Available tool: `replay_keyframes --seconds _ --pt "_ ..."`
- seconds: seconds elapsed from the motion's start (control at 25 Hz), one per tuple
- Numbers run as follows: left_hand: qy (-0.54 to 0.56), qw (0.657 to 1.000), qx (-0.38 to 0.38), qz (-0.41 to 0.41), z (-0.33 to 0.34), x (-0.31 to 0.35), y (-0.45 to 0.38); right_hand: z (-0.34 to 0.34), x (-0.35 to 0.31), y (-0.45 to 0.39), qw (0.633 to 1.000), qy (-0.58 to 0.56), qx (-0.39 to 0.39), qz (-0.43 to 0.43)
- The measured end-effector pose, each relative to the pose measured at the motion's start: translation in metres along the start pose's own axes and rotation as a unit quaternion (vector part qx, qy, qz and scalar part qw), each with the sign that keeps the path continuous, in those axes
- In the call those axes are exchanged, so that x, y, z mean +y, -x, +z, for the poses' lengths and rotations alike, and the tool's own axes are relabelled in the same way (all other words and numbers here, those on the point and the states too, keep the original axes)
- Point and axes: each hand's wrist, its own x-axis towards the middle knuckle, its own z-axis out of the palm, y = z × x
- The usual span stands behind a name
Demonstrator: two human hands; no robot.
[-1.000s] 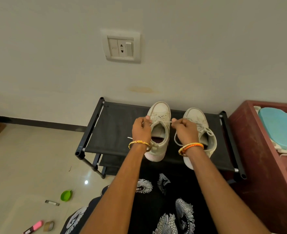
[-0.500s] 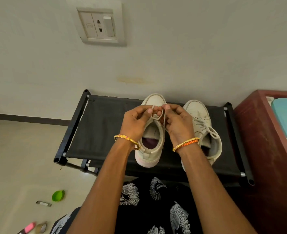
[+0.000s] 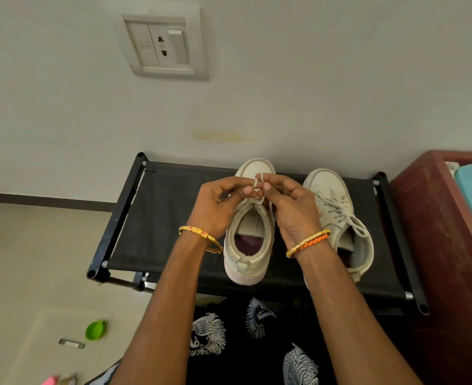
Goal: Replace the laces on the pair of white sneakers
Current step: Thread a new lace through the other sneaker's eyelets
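Head view: nearest, below both forearms, black cloth with pale bird prints (image 3: 254, 354) is seen. A gold bangle (image 3: 200, 237) is worn on the left wrist, and an orange-and-gold band (image 3: 308, 242) on the right. Under and between the two hands the left sneaker (image 3: 250, 232) is stood on a black rack (image 3: 162, 218), heel toward the person. The left hand (image 3: 218, 207) and right hand (image 3: 290, 207) are brought together above its tongue, fingertips touching; a small loop of lace (image 3: 258, 181) is pinched between them by thumbs and forefingers, with strands running down to the eyelets. Just right of the right hand the right sneaker (image 3: 337, 218) is stood, already laced and tied in a bow. Further right a dark red cabinet (image 3: 446, 245) is seen. Far left of the left hand, a green lid (image 3: 96, 330) is lying on the floor. Beyond the hands, a socket plate (image 3: 164, 45) is set in the wall.
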Motion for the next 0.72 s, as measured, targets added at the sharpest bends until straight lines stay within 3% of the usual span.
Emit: replay_keyframes --seconds 0.36,0.52,0.72 --pt "0.073 0.996 0.033 -0.046 0.001 0.001 -0.005 -0.004 0.002 -0.005 0.997 -0.025 0.068 0.009" --pt "0.010 1.000 -0.009 -0.015 0.002 0.002 -0.008 -0.004 0.003 -0.007 1.000 0.013 0.010 -0.013" --pt "0.107 0.988 0.012 -0.112 0.003 0.004 -0.009 -0.010 -0.004 -0.005 0.984 0.123 -0.064 -0.110"
